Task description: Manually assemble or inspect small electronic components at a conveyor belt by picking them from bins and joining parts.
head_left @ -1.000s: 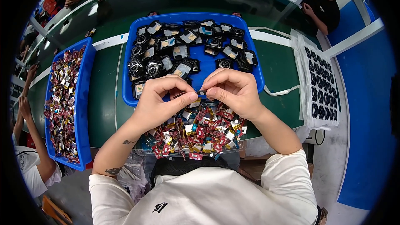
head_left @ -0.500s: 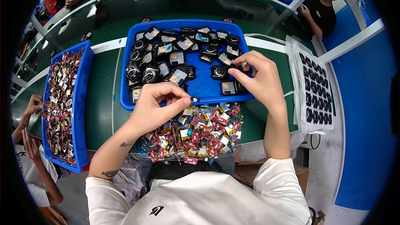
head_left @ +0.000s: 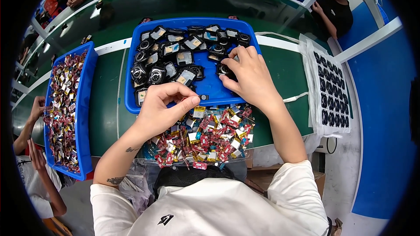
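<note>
Fingers of the right hand (head_left: 249,76) close on a black round part (head_left: 225,70) inside the blue tray (head_left: 205,94); the left hand (head_left: 164,107) pinches a small piece (head_left: 199,111) over the red-and-gold pile (head_left: 205,135) on the green tabletop (head_left: 107,91).

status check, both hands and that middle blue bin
Left hand pinching small gold-red component above pile. Right hand gripping round black part inside blue plastic bin. Nothing obstructing.

**Right hand moved into tray**

A second ago both hands met at the near tray edge. Since then the right hand (head_left: 248,72) reached into the blue tray (head_left: 131,100), onto a black part (head_left: 226,70). Left hand (head_left: 164,107) now pinches over the small-parts pile (head_left: 210,137).
</note>
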`<act>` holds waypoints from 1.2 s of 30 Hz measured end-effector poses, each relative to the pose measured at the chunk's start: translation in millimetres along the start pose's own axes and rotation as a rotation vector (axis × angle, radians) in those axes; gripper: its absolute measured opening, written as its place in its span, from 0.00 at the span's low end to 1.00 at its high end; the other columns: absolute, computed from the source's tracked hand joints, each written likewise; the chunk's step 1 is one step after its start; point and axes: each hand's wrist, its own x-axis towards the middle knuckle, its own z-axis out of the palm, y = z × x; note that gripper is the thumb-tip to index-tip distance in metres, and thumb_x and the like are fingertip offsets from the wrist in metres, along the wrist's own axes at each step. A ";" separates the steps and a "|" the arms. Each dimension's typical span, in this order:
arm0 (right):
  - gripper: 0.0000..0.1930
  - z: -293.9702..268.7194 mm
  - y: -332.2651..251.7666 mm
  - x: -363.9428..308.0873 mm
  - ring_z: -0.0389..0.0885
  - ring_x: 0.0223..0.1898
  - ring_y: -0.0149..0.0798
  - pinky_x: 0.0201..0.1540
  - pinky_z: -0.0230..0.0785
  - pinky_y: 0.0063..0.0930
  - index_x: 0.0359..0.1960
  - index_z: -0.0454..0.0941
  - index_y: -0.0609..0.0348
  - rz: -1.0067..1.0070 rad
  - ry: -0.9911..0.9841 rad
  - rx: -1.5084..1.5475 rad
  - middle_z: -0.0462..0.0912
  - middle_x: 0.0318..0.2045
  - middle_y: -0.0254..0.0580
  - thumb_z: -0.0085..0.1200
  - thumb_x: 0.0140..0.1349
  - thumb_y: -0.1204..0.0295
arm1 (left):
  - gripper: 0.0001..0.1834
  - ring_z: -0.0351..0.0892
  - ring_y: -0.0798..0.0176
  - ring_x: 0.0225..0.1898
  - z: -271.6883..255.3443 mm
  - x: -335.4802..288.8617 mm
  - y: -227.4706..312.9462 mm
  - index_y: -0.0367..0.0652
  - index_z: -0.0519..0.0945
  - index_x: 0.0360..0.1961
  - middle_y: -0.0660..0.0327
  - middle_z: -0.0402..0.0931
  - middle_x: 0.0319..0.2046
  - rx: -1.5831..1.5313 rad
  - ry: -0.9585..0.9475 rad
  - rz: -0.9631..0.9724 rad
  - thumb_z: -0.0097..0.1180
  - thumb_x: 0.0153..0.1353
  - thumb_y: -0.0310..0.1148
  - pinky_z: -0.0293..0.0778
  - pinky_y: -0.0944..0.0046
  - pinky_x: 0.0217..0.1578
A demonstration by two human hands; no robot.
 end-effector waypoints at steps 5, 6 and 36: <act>0.09 8.2 5.7 2.7 0.71 0.35 0.40 0.38 0.63 0.35 0.29 0.80 0.59 0.085 0.158 -0.044 0.74 0.24 0.36 0.51 0.60 0.68 | 0.06 0.74 0.76 0.29 0.1 1.7 -2.0 0.34 0.81 0.31 0.62 0.78 0.28 0.021 -0.009 0.049 0.60 0.57 0.28 0.70 0.75 0.31; 0.11 7.0 8.4 3.5 0.73 0.27 0.37 0.32 0.65 0.34 0.27 0.78 0.61 0.115 0.185 0.111 0.76 0.20 0.37 0.50 0.62 0.66 | 0.06 0.74 0.76 0.29 0.1 2.1 -2.0 0.34 0.81 0.31 0.62 0.78 0.28 0.020 -0.009 0.050 0.60 0.57 0.28 0.70 0.75 0.31; 0.17 2.8 -53.3 -19.0 0.78 0.30 0.21 0.30 0.73 0.13 0.52 0.74 0.66 0.291 -0.286 1.221 0.82 0.35 0.39 0.52 0.60 0.80 | 0.04 0.75 0.67 0.36 7.1 0.2 -7.1 0.37 0.81 0.26 0.56 0.78 0.43 0.276 0.147 0.227 0.62 0.49 0.26 0.71 0.69 0.35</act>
